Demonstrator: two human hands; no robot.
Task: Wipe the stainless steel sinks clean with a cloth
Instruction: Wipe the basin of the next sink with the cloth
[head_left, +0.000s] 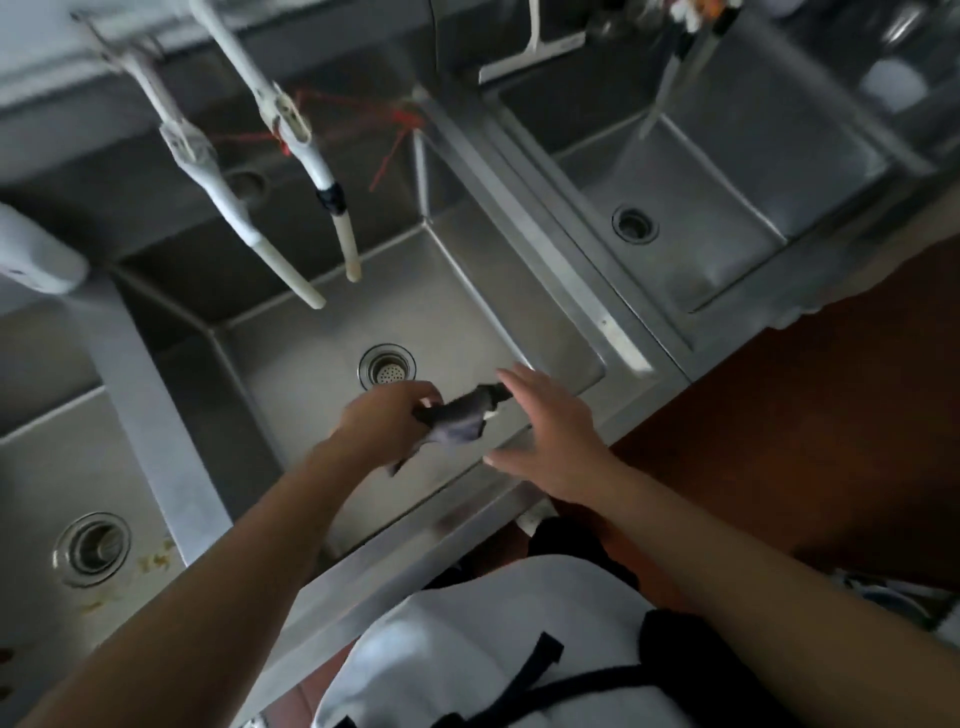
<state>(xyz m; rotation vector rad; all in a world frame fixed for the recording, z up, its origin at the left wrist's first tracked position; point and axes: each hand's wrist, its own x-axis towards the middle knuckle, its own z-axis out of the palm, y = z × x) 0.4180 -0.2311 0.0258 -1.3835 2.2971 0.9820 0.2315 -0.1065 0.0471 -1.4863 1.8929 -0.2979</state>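
While our left hand (387, 415) pinches one end of the dark cloth (457, 421), fingers closed on it, our right hand (545, 441) hovers just beside the other end with fingers spread and flat, clamped on nothing that we can see. The cloth hangs bunched and a little stretched between the two hands, above the floor of the middle sink (291, 364), with a loose tail trailing toward seven o'clock. It does not appear to touch the steel.

Outward from the hands, the drain strainer (387, 366) sits at about eleven o'clock from the cloth, close by. Two white spouts (291, 156) reach down over the basin from twelve o'clock. At nine o'clock lies the left sink (47, 467), with yellowish specks beside its drain (92, 549). At two o'clock, past the steel divider (545, 249), the right sink (701, 208) takes a running stream of water (631, 140). The front rim (395, 561) runs below our forearms.

We judge that we are at the readying step: gathering or folding the cloth, not yet wiping. The next move calls for flattening the cloth under one palm, pressing it to the basin floor near the drain, and sweeping across floor and walls. The speckled left sink will likely need firmer rubbing.
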